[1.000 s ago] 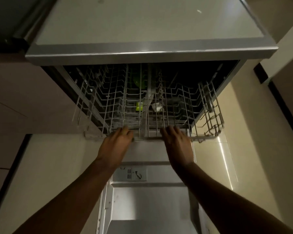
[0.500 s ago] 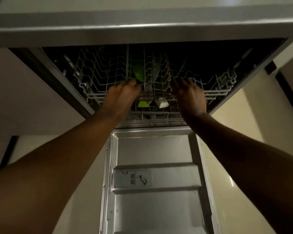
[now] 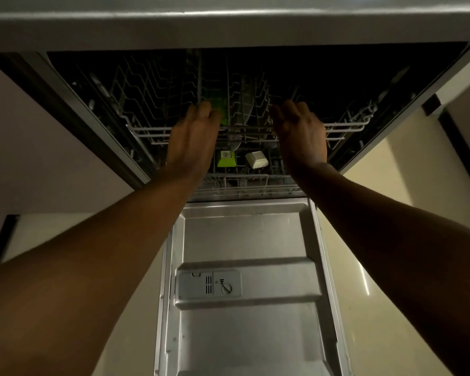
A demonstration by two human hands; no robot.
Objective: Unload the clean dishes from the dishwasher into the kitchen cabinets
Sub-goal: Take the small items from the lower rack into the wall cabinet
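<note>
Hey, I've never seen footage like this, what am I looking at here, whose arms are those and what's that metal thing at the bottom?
This is one picture from a camera worn on a person's head, looking forward and down, so the arms are the wearer's own. The metal panel at the bottom is the open dishwasher door, folded down flat, with the detergent compartment on it. Above it is the dark inside of the dishwasher with an upper wire rack. The left hand and right hand reach over that rack's front edge. Neither plainly holds anything. A green dish stands between them, and below sit a green piece and a white piece; what they are is unclear.
</note>
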